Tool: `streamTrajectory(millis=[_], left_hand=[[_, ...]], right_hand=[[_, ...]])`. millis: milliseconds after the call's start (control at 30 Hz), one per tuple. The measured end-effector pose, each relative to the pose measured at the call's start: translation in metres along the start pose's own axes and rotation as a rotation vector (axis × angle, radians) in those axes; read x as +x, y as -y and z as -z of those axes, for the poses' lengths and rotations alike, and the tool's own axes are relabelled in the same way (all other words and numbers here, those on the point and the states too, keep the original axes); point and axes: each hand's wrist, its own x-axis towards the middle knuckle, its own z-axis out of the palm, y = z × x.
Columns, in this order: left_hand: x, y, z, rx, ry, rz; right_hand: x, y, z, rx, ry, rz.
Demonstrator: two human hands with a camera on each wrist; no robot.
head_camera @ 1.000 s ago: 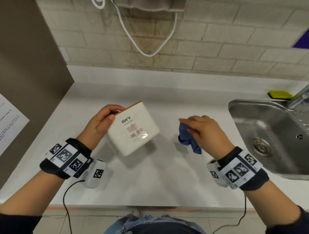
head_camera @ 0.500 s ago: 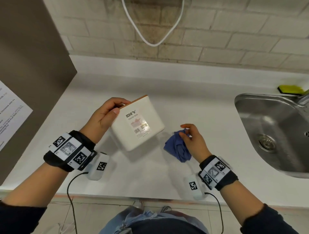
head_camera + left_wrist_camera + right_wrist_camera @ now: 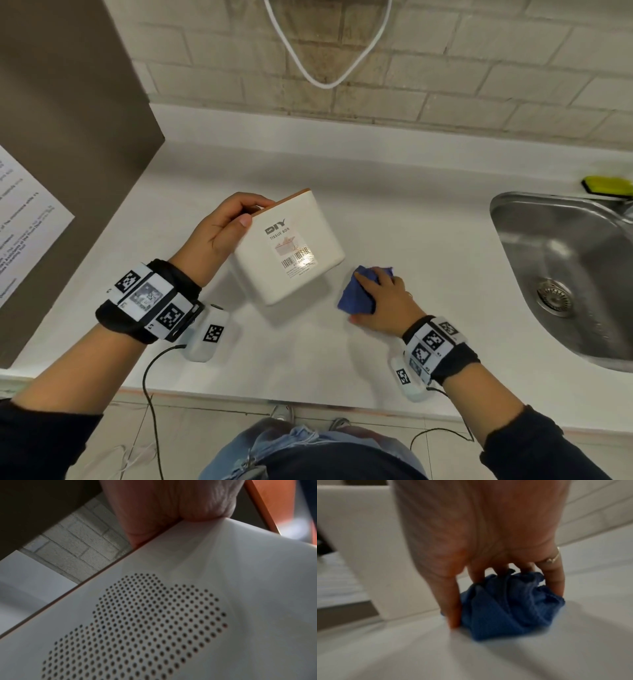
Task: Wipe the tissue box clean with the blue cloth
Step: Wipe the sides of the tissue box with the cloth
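My left hand (image 3: 239, 219) grips the white tissue box (image 3: 291, 250) at its wooden-lidded end and holds it tilted above the white counter (image 3: 411, 219), label side up. The left wrist view shows the box's dotted side (image 3: 188, 615) under my fingers (image 3: 171, 507). To the right of the box, the bunched blue cloth (image 3: 356, 298) lies on the counter. My right hand (image 3: 383, 301) rests on top of it. In the right wrist view the fingers (image 3: 453, 601) curl down around the cloth (image 3: 505, 608), with the box (image 3: 368, 540) close on the left.
A steel sink (image 3: 513, 212) is set into the counter at the right, with a yellow-green sponge (image 3: 606, 185) behind it. A brown panel (image 3: 68, 120) with a paper sheet (image 3: 27, 219) borders the left. A white cable (image 3: 325, 82) hangs on the brick wall.
My right hand has come down and nearer with the cloth, from held in the air to resting on the counter beside the box. My left hand still holds the box tilted.
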Motion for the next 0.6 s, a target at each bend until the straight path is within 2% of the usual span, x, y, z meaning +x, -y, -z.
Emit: streamTrajectory(millis=[33,100,167,300,366,466,533,600], left_hand=[[0.000,0.000,0.000,-0.006,0.003,0.003],[0.000,-0.001,0.000,-0.008,0.005,0.004],[-0.001,-0.003,0.000,-0.003,0.007,0.003],[-0.001,-0.004,0.000,-0.008,0.008,0.003],[0.000,-0.005,0.000,-0.013,0.004,0.003],[0.002,-0.005,0.002,-0.023,-0.002,0.000],[0.003,-0.004,0.003,-0.025,-0.003,0.004],[0.002,-0.004,0.003,-0.019,0.007,0.005]], right_hand=[[-0.002,0.003,-0.003,-0.075,-0.004,0.017],[0.000,0.004,-0.009,-0.066,-0.050,0.017],[0.000,0.004,-0.002,0.149,-0.113,-0.026],[-0.010,0.007,0.047,0.787,-0.310,-0.104],[-0.026,0.019,0.077,1.129,-0.314,-0.047],[-0.054,0.043,0.113,1.619,-0.195,0.127],[-0.063,0.065,0.125,1.756,-0.169,0.268],[-0.055,0.084,0.128,1.750,-0.207,0.324]])
